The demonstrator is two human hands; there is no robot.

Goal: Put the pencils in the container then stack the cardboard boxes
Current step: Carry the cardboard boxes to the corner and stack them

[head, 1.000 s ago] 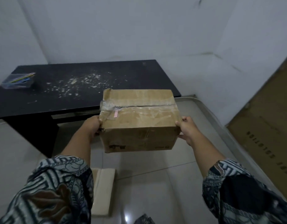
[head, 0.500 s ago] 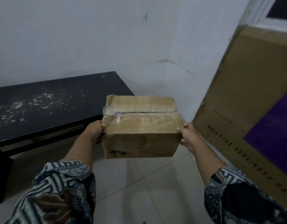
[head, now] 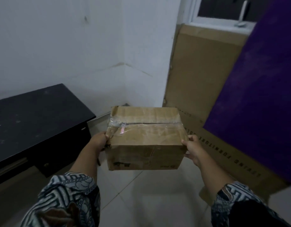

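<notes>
A brown cardboard box (head: 145, 140), taped across its top seam, is held in the air above the tiled floor. My left hand (head: 98, 140) grips its left side and my right hand (head: 193, 149) grips its right side. The box is level, with its top facing up. The pencil container and the pencils are out of view.
A black table (head: 38, 115) stands at the left against the white wall. A large flat cardboard carton (head: 205, 82) with printed letters leans against the right wall under a window. A purple panel (head: 259, 99) stands in front of it. Pale floor tiles (head: 141, 202) lie below.
The view has swung to the right with the box still in both hands. The table has slid to the left, the pencil container has left the view, and the carton and purple panel now fill the right.
</notes>
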